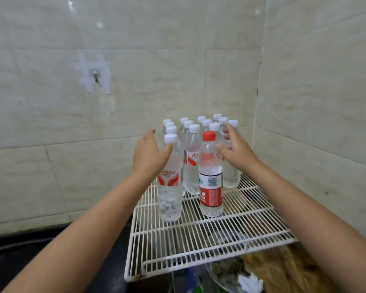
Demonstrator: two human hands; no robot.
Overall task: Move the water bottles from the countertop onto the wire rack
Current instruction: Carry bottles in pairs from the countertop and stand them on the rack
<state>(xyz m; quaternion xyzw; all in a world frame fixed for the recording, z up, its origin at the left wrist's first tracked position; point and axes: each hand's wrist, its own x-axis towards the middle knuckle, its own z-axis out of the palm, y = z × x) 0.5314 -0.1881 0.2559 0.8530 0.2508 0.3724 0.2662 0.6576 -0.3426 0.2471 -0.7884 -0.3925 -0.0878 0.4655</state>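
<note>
On the wire rack (209,235): upright bottles (193,149) packed far-corner, saving space; left hand (149,153), right hand (236,148) spread, empty, flanking them.

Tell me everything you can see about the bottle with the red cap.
The red-capped bottle is clear plastic, filled with water, with a white and red label around its lower half showing a barcode. It stands upright near the front of the group on the white wire rack, beside white-capped bottles. The right hand is open with its thumb at the bottle's shoulder; whether it actually touches is unclear.
</note>
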